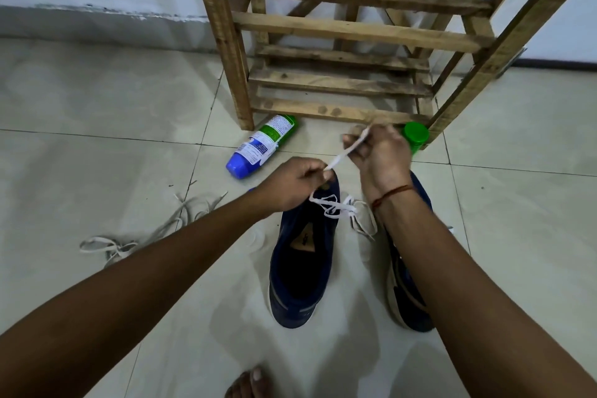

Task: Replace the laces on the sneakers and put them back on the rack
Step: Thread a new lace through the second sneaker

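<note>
Two navy sneakers stand on the tiled floor, toes toward the rack. The left sneaker [302, 265] shows its open top, with a white lace [332, 207] threaded near its toe end. My left hand [292, 186] pinches this lace just above the sneaker. My right hand [378, 155] grips the same lace higher up and holds it taut. My right forearm hides most of the right sneaker [405, 297]. The wooden slatted rack [342, 32] stands behind them.
A pile of loose pale laces [145, 236] lies on the floor at the left. A blue and green spray can [261, 145] lies on its side by the rack's left leg. A green cap [415, 136] sits by the right leg. Toes [248, 384] show at the bottom edge.
</note>
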